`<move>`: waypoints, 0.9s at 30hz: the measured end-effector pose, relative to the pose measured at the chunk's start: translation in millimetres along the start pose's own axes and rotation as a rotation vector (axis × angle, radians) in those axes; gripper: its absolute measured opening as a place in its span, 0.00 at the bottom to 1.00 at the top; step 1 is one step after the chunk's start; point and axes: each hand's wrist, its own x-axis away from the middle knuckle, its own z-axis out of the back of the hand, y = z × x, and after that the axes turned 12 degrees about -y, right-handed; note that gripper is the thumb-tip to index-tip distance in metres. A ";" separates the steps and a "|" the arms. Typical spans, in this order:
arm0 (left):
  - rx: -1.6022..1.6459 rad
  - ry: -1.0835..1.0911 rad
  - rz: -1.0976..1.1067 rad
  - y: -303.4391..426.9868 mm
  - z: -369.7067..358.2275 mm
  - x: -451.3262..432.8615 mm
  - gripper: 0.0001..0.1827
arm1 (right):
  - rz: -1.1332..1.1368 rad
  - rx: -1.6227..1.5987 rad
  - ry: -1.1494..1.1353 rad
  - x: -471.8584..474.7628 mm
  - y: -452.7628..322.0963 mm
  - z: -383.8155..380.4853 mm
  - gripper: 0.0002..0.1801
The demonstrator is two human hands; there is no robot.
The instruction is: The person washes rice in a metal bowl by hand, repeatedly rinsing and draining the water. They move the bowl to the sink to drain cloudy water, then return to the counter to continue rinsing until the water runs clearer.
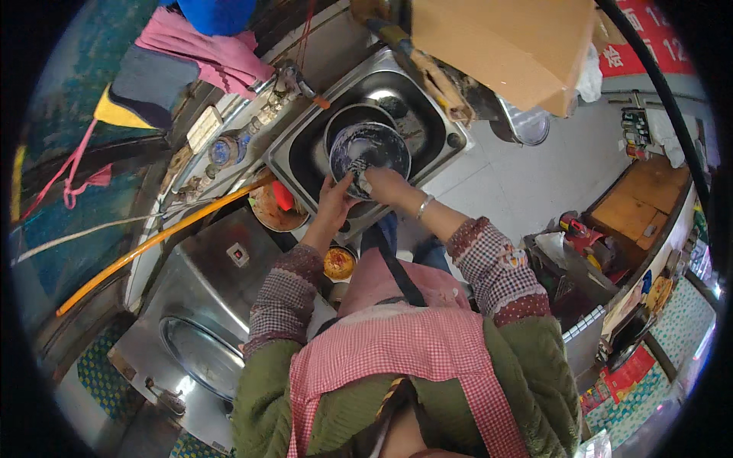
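Observation:
A round metal bowl (pixel 392 143) is tilted over the stainless steel sink (pixel 424 86), its inside streaked with whitish suds or water. My left hand (pixel 337 200) grips the bowl's near-left rim. Reaching inside the bowl, my right hand (pixel 386 184) presses a small grey-and-white scrubber (pixel 358 166) to its wall; my fingers partly hide the scrubber, so its exact kind is unclear. Behind the bowl, another round metal vessel (pixel 338 117) stands in the basin, largely covered by the first.
A faucet (pixel 309 91) reaches over the sink's left edge. Beside the sink are a stained bowl with a red object (pixel 282 196) and a container of orange-yellow food (pixel 339 263). An orange pole (pixel 166 236) slants along the left. A cardboard box (pixel 498 46) overhangs the far right.

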 end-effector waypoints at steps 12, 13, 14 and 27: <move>-0.422 0.309 -0.096 -19.1 72.5 -102.5 0.28 | -0.135 0.033 -0.096 -116.8 44.8 -15.5 0.14; -0.687 0.367 -0.186 -19.6 81.0 -105.2 0.30 | -0.135 0.027 -0.094 -118.4 47.0 -17.8 0.14; -0.953 0.421 -0.276 -20.3 89.1 -107.6 0.31 | -0.134 0.021 -0.092 -119.5 49.4 -19.7 0.14; -2.088 -0.132 -1.279 239.9 -48.2 -61.0 0.18 | -0.055 0.144 0.014 -112.1 46.9 -12.3 0.12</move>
